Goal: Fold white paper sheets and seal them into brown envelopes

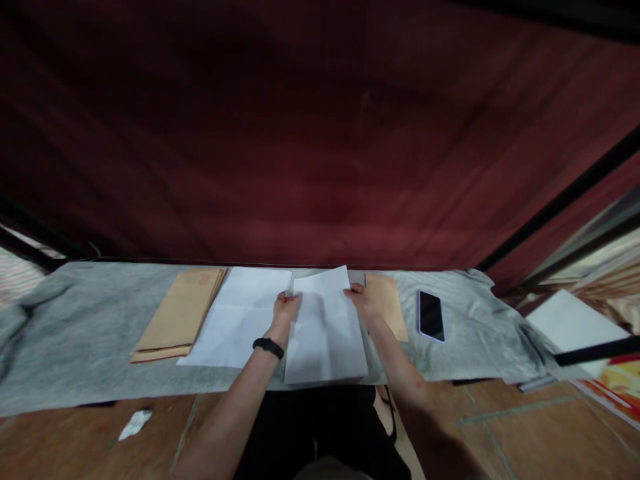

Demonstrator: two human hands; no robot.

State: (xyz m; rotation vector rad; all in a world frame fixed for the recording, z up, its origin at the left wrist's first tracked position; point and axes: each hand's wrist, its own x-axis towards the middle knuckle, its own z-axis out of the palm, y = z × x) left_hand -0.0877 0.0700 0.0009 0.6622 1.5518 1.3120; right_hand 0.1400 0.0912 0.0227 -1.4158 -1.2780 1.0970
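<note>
A white sheet of paper lies in front of me, its upper right corner lifted a little; more paper seems to be stacked under it. My left hand, below a black wristband, pinches the sheet's left edge. At the upper right edge, my right hand has its fingers closed on the same sheet. Left of it rests white paper with a fold line across it, partly covered by my left hand and wrist. Beside my right forearm is a brown envelope, partly hidden by that arm.
A pile of brown envelopes sits at left on the grey cloth. To the right lies a phone. A dark red panel rises behind the cloth's far edge. White scrap is on the tiled floor.
</note>
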